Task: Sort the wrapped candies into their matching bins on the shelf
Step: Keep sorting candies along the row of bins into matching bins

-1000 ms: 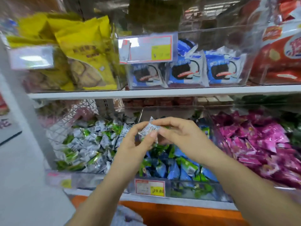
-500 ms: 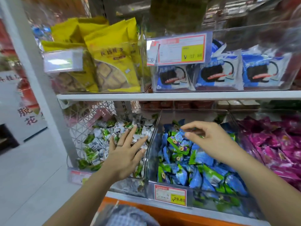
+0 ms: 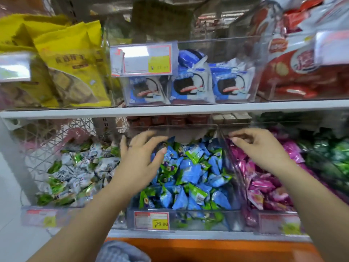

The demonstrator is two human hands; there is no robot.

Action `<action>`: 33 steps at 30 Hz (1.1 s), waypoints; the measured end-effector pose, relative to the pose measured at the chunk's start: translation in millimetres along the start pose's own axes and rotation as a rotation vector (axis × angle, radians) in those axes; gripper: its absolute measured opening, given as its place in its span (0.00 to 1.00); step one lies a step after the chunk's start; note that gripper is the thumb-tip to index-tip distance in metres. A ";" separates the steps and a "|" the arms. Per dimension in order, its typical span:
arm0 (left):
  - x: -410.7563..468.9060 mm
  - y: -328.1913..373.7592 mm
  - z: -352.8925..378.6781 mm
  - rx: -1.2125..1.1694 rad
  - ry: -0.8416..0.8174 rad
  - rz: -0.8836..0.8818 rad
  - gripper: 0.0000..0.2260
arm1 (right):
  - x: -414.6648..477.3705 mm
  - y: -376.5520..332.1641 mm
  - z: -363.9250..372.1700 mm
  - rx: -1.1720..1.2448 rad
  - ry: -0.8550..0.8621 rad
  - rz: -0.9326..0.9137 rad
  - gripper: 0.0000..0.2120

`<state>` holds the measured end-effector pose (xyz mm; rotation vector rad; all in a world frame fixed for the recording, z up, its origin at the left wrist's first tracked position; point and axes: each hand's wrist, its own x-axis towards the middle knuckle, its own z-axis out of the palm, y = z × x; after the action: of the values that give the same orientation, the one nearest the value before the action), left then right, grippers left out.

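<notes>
Shifted rightward since earlier. Found left grip [image 3: 139,161] spread, empty, over blue candies [image 3: 190,173] in middle bin [image 3: 198,220]; right grip [image 3: 260,150] loosely curled, holding nothing, over pink candies [image 3: 260,186] at right.

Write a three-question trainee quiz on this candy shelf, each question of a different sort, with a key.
1. True or false: the left hand has its fingers spread and holds nothing.
2. Which candies is the right hand over? A white-and-green; B pink candies; C dark green.
3. Fill in: the price tag below the blue candies reads ___.
Key: 1 true; 2 B; 3 29.80.
</notes>
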<state>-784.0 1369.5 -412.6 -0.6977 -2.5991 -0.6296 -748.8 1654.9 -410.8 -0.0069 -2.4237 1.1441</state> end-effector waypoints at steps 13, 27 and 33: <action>38.1 98.2 106.4 -0.307 -0.260 0.225 0.18 | -4.0 55.1 -40.7 -0.499 -0.169 -0.006 0.17; 41.6 91.2 106.0 -0.434 -0.348 0.186 0.13 | 28.2 40.2 -39.5 -0.777 -0.853 -0.067 0.18; 40.4 91.8 105.9 -0.435 -0.358 0.179 0.14 | -17.6 33.3 -58.6 -0.782 -0.933 -0.057 0.19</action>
<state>-791.8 1509.6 -452.5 -1.2652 -2.6899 -1.1167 -715.5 1716.1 -410.0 0.4283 -3.4932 0.0442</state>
